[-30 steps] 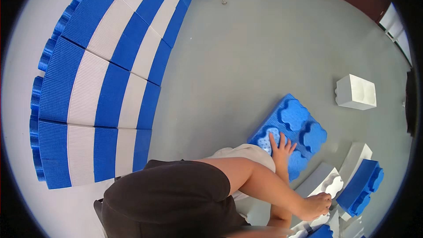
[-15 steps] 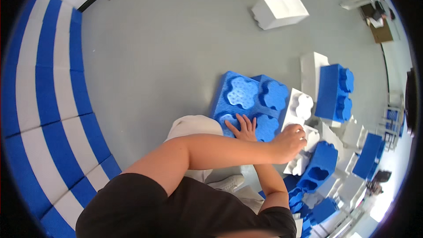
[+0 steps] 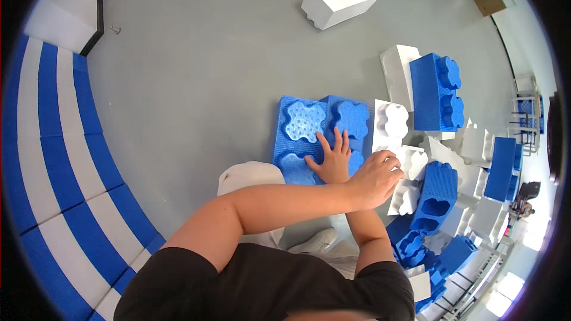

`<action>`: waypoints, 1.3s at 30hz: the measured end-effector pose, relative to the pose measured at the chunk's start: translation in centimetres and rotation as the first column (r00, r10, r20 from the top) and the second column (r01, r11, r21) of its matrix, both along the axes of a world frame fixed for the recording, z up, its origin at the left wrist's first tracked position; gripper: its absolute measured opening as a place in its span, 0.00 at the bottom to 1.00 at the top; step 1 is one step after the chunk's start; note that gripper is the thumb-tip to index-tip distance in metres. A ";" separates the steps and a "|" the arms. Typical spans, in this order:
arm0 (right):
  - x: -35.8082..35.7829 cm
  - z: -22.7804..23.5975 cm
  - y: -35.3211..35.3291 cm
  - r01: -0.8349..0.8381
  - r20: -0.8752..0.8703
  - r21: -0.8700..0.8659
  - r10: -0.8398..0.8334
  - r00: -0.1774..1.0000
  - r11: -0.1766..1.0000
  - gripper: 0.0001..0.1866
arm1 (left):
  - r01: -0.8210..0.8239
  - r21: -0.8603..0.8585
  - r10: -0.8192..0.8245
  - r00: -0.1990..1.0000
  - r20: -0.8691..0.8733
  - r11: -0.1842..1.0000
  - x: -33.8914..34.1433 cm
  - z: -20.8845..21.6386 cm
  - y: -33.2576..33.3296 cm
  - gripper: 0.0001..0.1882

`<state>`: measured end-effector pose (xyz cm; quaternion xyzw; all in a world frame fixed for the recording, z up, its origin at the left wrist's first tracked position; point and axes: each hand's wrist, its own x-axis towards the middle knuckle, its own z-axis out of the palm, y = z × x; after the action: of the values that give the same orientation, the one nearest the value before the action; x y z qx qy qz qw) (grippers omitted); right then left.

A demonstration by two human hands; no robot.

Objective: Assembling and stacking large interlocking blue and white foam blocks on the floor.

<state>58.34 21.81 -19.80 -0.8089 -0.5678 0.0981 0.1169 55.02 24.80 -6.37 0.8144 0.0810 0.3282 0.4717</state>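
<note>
My forearms cross, the left one over the right. My right hand [image 3: 333, 159] lies with spread fingers across two large blue toy building blocks that stand side by side on the floor, the left blue block [image 3: 279, 137] and the right blue block [image 3: 340, 96]. Both have clover-shaped studs on top. At the right, my left hand [image 3: 376, 181] curls its fingers over a stud of a white building block [image 3: 380, 125], which stands against the right blue block. Part of the right blue block is hidden under my hands.
A white block [image 3: 342, 1] lies alone farther off. To the right, another white block [image 3: 399, 74], an upright blue block [image 3: 425, 95], a hollow-bottomed blue block [image 3: 437, 193] and a pile of more blocks crowd the floor. Blue and white striped stacks [image 3: 89, 172] line the left.
My view has turned, shifting the scene. My right hand has slid farther forward over the blue blocks, fingers now at the right block's far stud. My left hand stays at the white block.
</note>
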 end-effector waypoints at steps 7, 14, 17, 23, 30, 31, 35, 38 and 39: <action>-1.9 -0.2 -3.7 0.021 -0.007 0.043 -0.021 1.000 0.999 0.36 | 0.056 -0.125 -0.053 0.998 0.024 0.991 0.2 2.6 3.8 0.10; -1.5 -1.6 -5.0 0.033 -0.255 0.150 0.006 0.967 0.988 0.31 | 0.055 0.031 -0.053 0.996 -0.073 0.998 5.3 0.0 14.2 0.12; -1.3 -0.2 -4.1 0.046 -0.026 0.209 -0.041 0.999 0.977 0.29 | -0.076 0.276 0.134 0.971 -0.198 0.958 9.5 -7.4 24.5 0.16; -0.8 -1.8 -5.5 0.072 -0.169 0.197 -0.039 0.985 0.978 0.27 | 0.278 0.760 0.597 0.485 -0.639 0.588 12.6 -15.1 40.1 0.39; -0.5 -2.2 -5.1 0.085 -0.176 0.242 -0.042 0.984 0.967 0.22 | 0.130 0.826 0.694 0.480 -0.537 0.549 18.9 -15.9 45.2 0.56; -0.5 -2.2 -5.1 0.086 -0.193 0.241 -0.039 0.981 0.967 0.22 | 0.137 0.819 0.681 0.490 -0.544 0.556 19.9 -15.8 45.2 0.56; -0.4 -2.0 -4.9 0.084 -0.189 0.227 -0.041 0.981 0.970 0.20 | 0.053 0.786 0.624 0.575 -0.528 0.616 21.7 -16.2 45.4 0.54; -0.5 -2.0 -5.0 0.088 -0.212 0.266 -0.031 0.977 0.960 0.20 | 0.209 0.787 0.660 0.445 -0.606 0.581 20.5 -17.5 45.6 0.38; -0.4 -2.0 -5.4 0.085 -0.200 0.252 -0.035 0.979 0.964 0.20 | 0.253 0.752 0.628 0.425 -0.652 0.609 20.2 -17.9 44.0 0.36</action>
<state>57.97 16.44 -21.81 -0.7902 -0.5368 0.0977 0.2793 75.19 68.75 -24.26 0.9548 0.2705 -0.0894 -0.0845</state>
